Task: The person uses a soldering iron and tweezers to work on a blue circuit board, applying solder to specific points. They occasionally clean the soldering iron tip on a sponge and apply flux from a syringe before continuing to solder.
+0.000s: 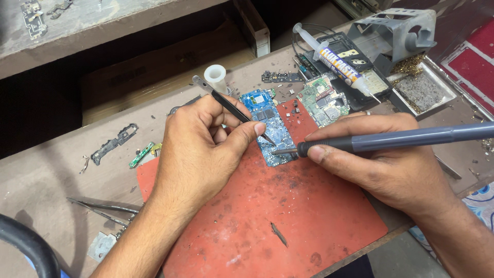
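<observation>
A blue circuit board lies at the far edge of a worn red work mat. My left hand grips black tweezers, whose tips touch the board's lower part. My right hand holds a grey soldering iron like a pen. Its metal tip rests on the board's near edge, just beside the tweezer tips.
A green circuit board and a syringe of paste lie behind the mat. A metal iron stand and a tray of brass wool sit far right. Spare tweezers, small board strips and a white cap lie left.
</observation>
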